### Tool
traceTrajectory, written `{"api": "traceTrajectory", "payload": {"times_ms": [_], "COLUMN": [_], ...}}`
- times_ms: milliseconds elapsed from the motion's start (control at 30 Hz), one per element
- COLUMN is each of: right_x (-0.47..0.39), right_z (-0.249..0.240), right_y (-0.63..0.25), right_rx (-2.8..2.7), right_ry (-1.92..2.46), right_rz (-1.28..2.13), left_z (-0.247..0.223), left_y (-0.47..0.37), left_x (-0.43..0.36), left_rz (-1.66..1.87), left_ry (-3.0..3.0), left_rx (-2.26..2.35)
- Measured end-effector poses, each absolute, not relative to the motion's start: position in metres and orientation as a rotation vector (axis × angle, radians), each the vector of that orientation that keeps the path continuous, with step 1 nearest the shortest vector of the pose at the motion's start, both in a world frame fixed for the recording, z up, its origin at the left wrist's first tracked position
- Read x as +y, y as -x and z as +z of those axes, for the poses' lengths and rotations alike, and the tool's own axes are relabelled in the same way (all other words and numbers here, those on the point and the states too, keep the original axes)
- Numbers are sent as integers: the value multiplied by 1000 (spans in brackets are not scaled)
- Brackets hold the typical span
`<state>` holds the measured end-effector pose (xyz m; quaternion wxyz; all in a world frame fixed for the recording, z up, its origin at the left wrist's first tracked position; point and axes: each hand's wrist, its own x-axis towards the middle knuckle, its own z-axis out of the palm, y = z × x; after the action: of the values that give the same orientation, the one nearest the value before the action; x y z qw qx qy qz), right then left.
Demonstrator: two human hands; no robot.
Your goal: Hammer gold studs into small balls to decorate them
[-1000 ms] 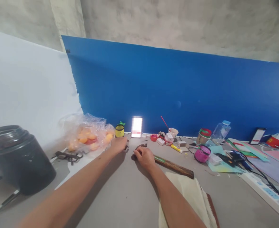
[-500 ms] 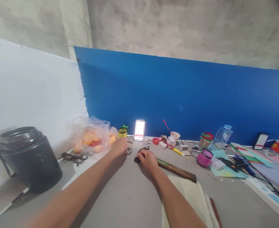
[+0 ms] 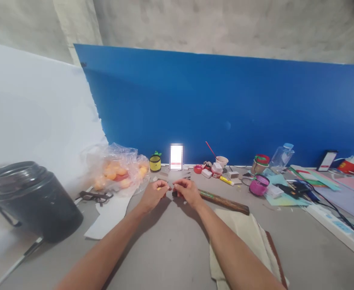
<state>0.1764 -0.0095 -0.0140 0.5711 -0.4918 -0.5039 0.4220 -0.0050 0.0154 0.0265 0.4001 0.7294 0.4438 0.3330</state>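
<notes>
My left hand point(image 3: 155, 194) and my right hand point(image 3: 188, 192) are close together above the grey table, fingertips almost meeting. Each has thumb and fingers pinched together; whatever they hold is too small or hidden to name. Behind and below my right hand lies a claw hammer point(image 3: 223, 201), its wooden handle reaching to the right and its head mostly covered by the hand. The handle's far end lies just behind a folded cream cloth point(image 3: 229, 233), which my right forearm crosses.
At left stand a dark wide-mouthed flask point(image 3: 41, 201), glasses point(image 3: 95, 196) and a plastic bag of orange balls point(image 3: 116, 171). A lit phone point(image 3: 176, 156) leans on the blue partition. Rightward are a paper cup point(image 3: 222, 161), a pink pouch point(image 3: 259, 185), a clear bottle point(image 3: 282, 157) and a power strip point(image 3: 330, 219).
My left hand has come back and toward my right hand from the metal item near the yellow pot. My right hand has lifted slightly off the hammer head, fingers pinched. The view has tilted down.
</notes>
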Motion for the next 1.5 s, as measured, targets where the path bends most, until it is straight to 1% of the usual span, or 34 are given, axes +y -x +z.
{"api": "traceTrajectory", "payload": {"times_ms": [100, 267, 633, 767, 933, 1033, 1133, 1300, 1500], "right_x": [-15, -19, -22, -18, -14, -15, -13, -8, -7], "right_z": [-10, -8, -4, -10, -15, -14, -10, -3, -9], "right_y": [-170, -161, -163, -168, -174, -176, -181, -199, -199], "right_rx": [-1200, -1303, -1268, -1088, -907, -862, -847, -792, -832], "right_ry": [1090, 1139, 1185, 1193, 1043, 989, 982, 1027, 1031], "right_rz": [1051, 986, 975, 1076, 1257, 1299, 1231, 979, 1010], "left_z": [15, -2, -1, 1, 2, -1, -4, -3, 2], "left_y": [4, 5, 4, 7, 8, 8, 9, 10, 11], "left_x": [14, 19, 18, 18, 19, 19, 21, 23, 17], "left_rz": [815, 795, 775, 769, 740, 742, 732, 750, 767], "left_ry": [-1776, -1632, -1389, -1289, -1177, -1108, -1050, -1009, -1002], "left_rx": [1090, 1032, 928, 847, 709, 642, 653, 694, 639]}}
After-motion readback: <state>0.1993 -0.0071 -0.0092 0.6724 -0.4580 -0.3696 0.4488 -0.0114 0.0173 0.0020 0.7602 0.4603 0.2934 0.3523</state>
